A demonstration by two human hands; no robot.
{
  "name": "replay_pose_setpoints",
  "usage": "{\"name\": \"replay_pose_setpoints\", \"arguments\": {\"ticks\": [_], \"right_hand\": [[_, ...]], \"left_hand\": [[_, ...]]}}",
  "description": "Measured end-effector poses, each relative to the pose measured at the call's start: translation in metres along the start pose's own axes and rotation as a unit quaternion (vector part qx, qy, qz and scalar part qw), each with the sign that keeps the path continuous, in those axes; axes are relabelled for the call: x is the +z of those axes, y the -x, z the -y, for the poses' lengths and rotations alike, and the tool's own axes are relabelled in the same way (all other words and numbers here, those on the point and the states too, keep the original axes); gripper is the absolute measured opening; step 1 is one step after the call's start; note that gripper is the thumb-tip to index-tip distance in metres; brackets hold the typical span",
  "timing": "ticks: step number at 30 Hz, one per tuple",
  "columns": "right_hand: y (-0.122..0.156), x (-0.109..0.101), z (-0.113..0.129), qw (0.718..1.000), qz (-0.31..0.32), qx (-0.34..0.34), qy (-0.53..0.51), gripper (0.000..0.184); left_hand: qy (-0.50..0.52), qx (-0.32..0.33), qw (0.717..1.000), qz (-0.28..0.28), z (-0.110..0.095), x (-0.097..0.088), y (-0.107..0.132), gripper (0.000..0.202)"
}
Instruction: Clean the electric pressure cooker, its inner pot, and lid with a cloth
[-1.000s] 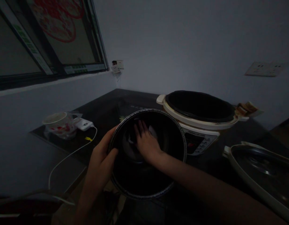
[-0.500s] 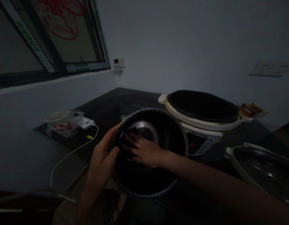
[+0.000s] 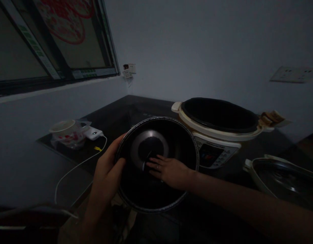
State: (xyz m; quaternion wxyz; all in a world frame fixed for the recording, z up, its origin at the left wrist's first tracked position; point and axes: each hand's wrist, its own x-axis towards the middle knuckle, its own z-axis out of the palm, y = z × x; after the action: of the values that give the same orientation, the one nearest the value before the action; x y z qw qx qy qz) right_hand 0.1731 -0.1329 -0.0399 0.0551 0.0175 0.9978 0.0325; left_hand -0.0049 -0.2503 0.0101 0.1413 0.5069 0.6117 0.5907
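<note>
A dark round inner pot [image 3: 183, 142] is tilted toward me in the middle of the dim view. My left hand [image 3: 107, 171] grips its left rim, thumb over the edge. Inside the pot, my right hand [image 3: 169, 169] lies with fingers stretched flat against the lower wall, near the shiny ring of the pot's bottom [image 3: 149, 149]. Something small and pale shows at the fingertips; I cannot tell what it is.
An open electric cooker [image 3: 217, 127] with a button panel stands right behind the pot. Its lid [image 3: 280, 179] lies at the far right. A cup in plastic wrap [image 3: 66, 133] and a white charger [image 3: 93, 134] with its cable sit on the dark counter at left.
My right hand has slid from the pot's bottom down and to the right along the inner wall, uncovering the shiny ring. The left hand has kept its grip on the rim.
</note>
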Motion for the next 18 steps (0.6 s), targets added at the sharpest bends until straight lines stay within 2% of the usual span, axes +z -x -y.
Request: {"name": "replay_pose_setpoints", "arguments": {"ticks": [3,6,10,13,16,18], "right_hand": [[-0.01,0.007,0.01,0.995,-0.076,0.069,-0.011,0.045],[-0.024,0.007,0.014,0.982,-0.123,0.136,-0.031,0.053],[-0.041,-0.005,0.005,0.964,-0.138,0.215,-0.075,0.07],[-0.049,-0.016,-0.005,0.939,-0.156,0.275,-0.133,0.075],[-0.049,-0.02,-0.011,0.914,-0.164,0.323,-0.183,0.079],[-0.045,-0.018,-0.01,0.909,-0.154,0.332,-0.199,0.08]], "left_hand": [[-0.017,0.003,1.0,-0.005,-0.004,0.002,0.0,0.056],[-0.019,-0.003,1.0,-0.004,-0.006,0.003,0.001,0.057],[-0.011,0.0,1.0,0.003,-0.008,0.003,0.003,0.056],[-0.012,0.004,1.0,0.009,-0.009,0.004,0.003,0.055],[-0.018,0.006,1.0,0.009,-0.009,0.005,0.003,0.054],[-0.019,0.008,1.0,0.01,-0.008,0.005,0.003,0.054]]}}
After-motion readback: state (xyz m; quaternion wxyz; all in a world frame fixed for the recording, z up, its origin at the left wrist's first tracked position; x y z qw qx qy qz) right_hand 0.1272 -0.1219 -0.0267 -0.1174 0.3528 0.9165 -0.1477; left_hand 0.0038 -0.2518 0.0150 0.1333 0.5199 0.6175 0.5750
